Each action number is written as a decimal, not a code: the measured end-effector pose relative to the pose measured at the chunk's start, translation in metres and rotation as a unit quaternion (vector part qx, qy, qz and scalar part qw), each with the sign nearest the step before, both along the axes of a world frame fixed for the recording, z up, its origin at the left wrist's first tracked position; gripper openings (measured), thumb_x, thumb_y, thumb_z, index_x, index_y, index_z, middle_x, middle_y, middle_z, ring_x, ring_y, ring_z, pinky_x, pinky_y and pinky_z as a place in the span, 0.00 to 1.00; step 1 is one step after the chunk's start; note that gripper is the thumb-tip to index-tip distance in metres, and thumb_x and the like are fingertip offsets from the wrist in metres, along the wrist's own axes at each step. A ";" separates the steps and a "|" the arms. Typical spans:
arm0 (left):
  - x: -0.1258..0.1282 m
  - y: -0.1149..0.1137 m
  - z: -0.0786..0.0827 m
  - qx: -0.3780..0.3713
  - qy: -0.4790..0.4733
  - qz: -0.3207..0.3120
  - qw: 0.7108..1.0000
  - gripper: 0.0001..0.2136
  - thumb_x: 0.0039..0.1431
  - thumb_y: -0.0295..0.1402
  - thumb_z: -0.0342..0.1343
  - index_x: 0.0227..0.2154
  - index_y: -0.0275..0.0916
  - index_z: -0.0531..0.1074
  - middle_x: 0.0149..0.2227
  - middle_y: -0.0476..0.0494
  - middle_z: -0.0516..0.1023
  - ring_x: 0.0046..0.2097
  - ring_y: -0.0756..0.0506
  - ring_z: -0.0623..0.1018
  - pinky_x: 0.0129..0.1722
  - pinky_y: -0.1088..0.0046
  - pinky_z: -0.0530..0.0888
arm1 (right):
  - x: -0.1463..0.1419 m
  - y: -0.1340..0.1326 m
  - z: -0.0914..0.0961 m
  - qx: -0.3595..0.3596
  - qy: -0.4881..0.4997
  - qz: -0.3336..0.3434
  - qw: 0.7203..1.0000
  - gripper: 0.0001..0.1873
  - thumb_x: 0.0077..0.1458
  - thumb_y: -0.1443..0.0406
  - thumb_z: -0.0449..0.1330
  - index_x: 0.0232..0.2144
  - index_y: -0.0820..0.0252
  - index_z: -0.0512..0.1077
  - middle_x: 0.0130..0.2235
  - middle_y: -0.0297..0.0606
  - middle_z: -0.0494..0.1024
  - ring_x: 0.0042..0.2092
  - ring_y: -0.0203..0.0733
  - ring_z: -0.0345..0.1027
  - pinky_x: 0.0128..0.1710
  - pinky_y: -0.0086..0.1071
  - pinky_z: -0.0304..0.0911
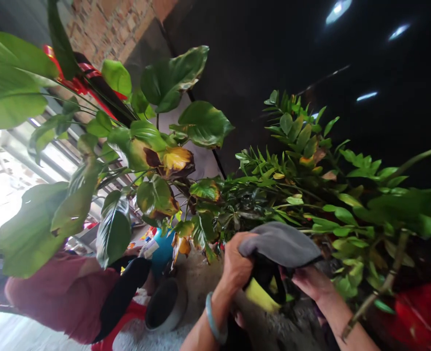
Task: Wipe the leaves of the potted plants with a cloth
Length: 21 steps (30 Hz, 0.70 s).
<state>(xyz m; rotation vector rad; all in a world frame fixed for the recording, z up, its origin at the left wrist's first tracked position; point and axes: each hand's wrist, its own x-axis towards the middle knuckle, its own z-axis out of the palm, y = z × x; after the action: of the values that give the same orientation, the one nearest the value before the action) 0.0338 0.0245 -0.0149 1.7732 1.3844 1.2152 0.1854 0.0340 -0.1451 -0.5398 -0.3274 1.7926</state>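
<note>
My left hand (238, 258) is closed on the left end of a grey rounded piece with a cloth-like surface (283, 243). It has a dark underside, and its exact kind does not show. My right hand (310, 282) is at the lower right edge of the same piece, its fingers partly hidden beneath it and seemingly closed on it. Below hangs a black strap-like part (279, 287). Behind that is something yellow (263, 295); I cannot tell whether it is joined to the grey piece. A pale bangle (214, 319) circles my left wrist.
Leafy potted-type plants crowd the front, with yellowing leaves (177, 161) at left and a dense green plant (303, 141) at right. A cut branch (380, 287) juts in at right. A person in a pink top (62, 297) sits at left near a dark bucket (166, 304).
</note>
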 end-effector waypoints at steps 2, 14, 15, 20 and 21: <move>-0.009 0.005 0.025 0.070 -0.032 0.027 0.997 0.17 0.37 0.21 0.50 0.31 0.37 0.79 0.35 0.44 0.81 0.40 0.43 0.78 0.45 0.67 0.72 | 0.003 0.001 0.005 -0.012 -0.009 0.018 1.000 0.11 0.27 0.63 0.74 0.19 0.54 0.77 0.23 0.39 0.81 0.24 0.46 0.71 0.23 0.37 0.66; -0.015 -0.002 0.012 0.048 -0.014 0.009 0.999 0.13 0.37 0.25 0.50 0.26 0.37 0.78 0.32 0.45 0.81 0.37 0.44 0.77 0.41 0.69 0.73 | 0.006 0.005 0.006 -0.035 -0.015 -0.050 0.998 0.13 0.31 0.62 0.73 0.26 0.53 0.79 0.24 0.32 0.81 0.23 0.40 0.72 0.25 0.34 0.67; -0.018 0.003 0.023 0.082 -0.025 0.028 0.996 0.13 0.38 0.26 0.50 0.27 0.37 0.78 0.33 0.44 0.81 0.38 0.44 0.77 0.43 0.68 0.73 | 0.007 0.004 0.009 -0.030 -0.014 -0.041 0.999 0.15 0.31 0.62 0.73 0.28 0.53 0.79 0.24 0.33 0.81 0.23 0.40 0.71 0.24 0.34 0.67; -0.023 0.021 0.046 0.156 -0.010 0.085 0.984 0.14 0.40 0.25 0.50 0.31 0.38 0.78 0.36 0.45 0.80 0.42 0.44 0.77 0.47 0.66 0.72 | 0.009 0.002 0.014 -0.011 0.012 -0.019 1.000 0.17 0.32 0.63 0.74 0.31 0.54 0.79 0.27 0.37 0.83 0.23 0.40 0.72 0.24 0.34 0.69; -0.021 0.018 0.038 0.135 0.013 0.068 0.989 0.14 0.40 0.24 0.51 0.30 0.38 0.78 0.36 0.45 0.79 0.41 0.44 0.77 0.46 0.66 0.72 | 0.008 0.003 0.012 -0.012 0.014 -0.019 1.000 0.17 0.32 0.64 0.73 0.31 0.54 0.79 0.27 0.37 0.83 0.23 0.39 0.72 0.25 0.34 0.69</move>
<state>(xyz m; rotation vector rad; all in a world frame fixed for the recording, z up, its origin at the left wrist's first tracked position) 0.0123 0.0423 0.0230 1.9049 1.4293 1.5178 0.1933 0.0372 -0.1329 -0.5353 -0.2750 1.7673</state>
